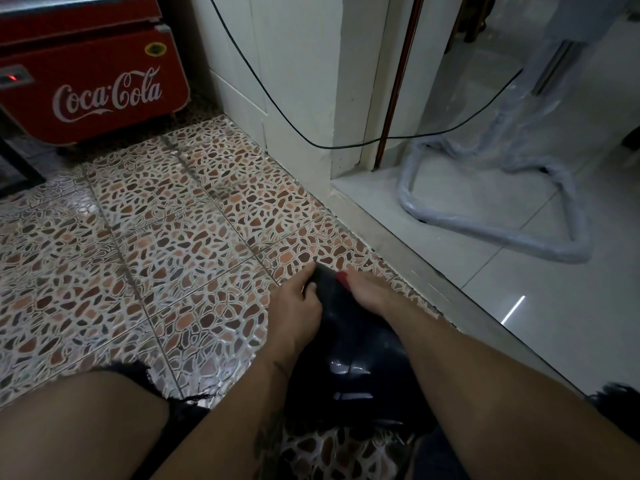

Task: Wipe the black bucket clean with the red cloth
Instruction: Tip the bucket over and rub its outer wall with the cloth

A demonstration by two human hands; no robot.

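The black bucket (349,362) lies on its side on the pebble-patterned floor between my forearms, its glossy wall facing up. My left hand (298,303) grips the far end of the bucket from the left. My right hand (367,292) rests on the far end from the right, pressing the red cloth (343,278) against the bucket. Only a small red edge of the cloth shows past my fingers; the rest is hidden under the hand.
A red Coca-Cola cooler (93,81) stands at the back left. A white wall corner (298,98) with a hanging black cable (277,109) is straight ahead. A raised step (415,258) leads right to white tiles with a plastic-wrapped metal stand (491,233). My knees frame the bottom.
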